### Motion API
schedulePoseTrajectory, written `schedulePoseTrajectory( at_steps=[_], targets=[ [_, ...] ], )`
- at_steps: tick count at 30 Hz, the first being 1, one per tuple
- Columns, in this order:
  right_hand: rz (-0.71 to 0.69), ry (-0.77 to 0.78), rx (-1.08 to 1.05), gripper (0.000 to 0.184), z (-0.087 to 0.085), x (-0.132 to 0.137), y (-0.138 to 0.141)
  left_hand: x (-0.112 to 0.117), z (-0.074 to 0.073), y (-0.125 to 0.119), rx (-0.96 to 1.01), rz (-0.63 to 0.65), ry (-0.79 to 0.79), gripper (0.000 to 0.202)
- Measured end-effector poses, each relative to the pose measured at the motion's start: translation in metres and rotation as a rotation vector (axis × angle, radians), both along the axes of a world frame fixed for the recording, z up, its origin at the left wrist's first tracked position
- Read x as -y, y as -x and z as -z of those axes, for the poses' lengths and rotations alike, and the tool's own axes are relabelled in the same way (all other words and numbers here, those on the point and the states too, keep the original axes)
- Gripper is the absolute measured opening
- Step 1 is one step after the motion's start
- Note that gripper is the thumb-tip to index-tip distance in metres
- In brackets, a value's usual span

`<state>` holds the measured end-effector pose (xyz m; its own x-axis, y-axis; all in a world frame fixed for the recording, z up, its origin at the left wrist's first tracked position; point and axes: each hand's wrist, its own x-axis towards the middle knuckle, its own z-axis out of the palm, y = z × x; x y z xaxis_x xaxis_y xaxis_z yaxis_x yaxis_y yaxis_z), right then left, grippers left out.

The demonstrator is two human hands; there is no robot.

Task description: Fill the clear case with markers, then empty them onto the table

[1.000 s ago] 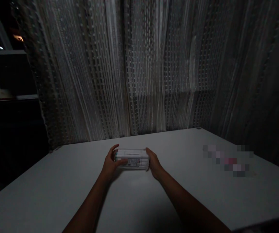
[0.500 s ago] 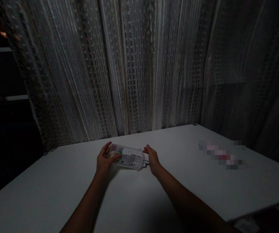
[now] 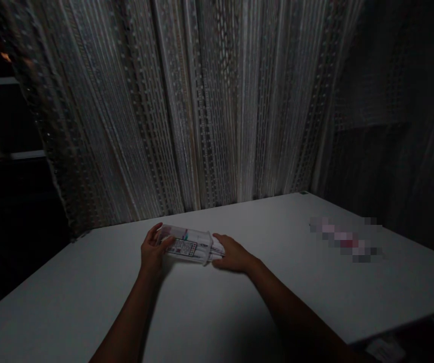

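My left hand (image 3: 153, 252) is closed round the left end of a clear plastic case (image 3: 201, 254), thumb on its near face. The case lies sideways in the air over the table and has a printed black-and-white label (image 3: 182, 247) and a small coloured patch. Out of its open right end stick white pen-like sticks (image 3: 217, 248). My right hand (image 3: 234, 253) grips their outer ends, thumb below and fingers above. How many there are, and their tips inside the case, I cannot make out.
The white table (image 3: 209, 307) spreads under both hands. A blurred-out pinkish item (image 3: 339, 237) lies on its right side. A patterned curtain (image 3: 201, 126) hangs along the far edge. Dark shelving or a window frame (image 3: 8, 116) stands at the left.
Both hands and the case have shifted slightly left. My right hand has turned and closed round the protruding white sticks, where before it was more upright at their ends.
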<state>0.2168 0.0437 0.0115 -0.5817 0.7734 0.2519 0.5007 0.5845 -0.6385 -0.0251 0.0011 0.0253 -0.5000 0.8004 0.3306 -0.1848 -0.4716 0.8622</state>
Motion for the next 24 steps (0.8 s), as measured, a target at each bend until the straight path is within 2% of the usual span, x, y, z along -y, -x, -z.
schedulePoseTrajectory(
  at_steps=[4, 9, 13, 18, 24],
  targets=[
    [0.079, -0.113, 0.193, 0.083, -0.013, 0.011, 0.004, 0.0, 0.002, -0.008, 0.03, 0.076, 0.02, 0.069],
    [0.139, -0.168, 0.347, 0.067, -0.024, 0.018, 0.004, 0.001, 0.001, -0.014, 0.033, 0.145, 0.012, 0.068],
    [0.174, -0.151, 0.392, 0.057, -0.024, 0.019, 0.001, 0.002, -0.001, -0.006, 0.025, 0.111, -0.009, 0.068],
    [0.147, -0.161, 0.351, 0.076, -0.024, 0.021, 0.002, 0.003, -0.001, -0.005, 0.076, 0.12, 0.006, 0.067],
    [0.139, -0.181, 0.332, 0.063, -0.025, 0.022, 0.003, 0.002, 0.002, -0.015, 0.091, 0.179, 0.031, 0.069]
  ],
)
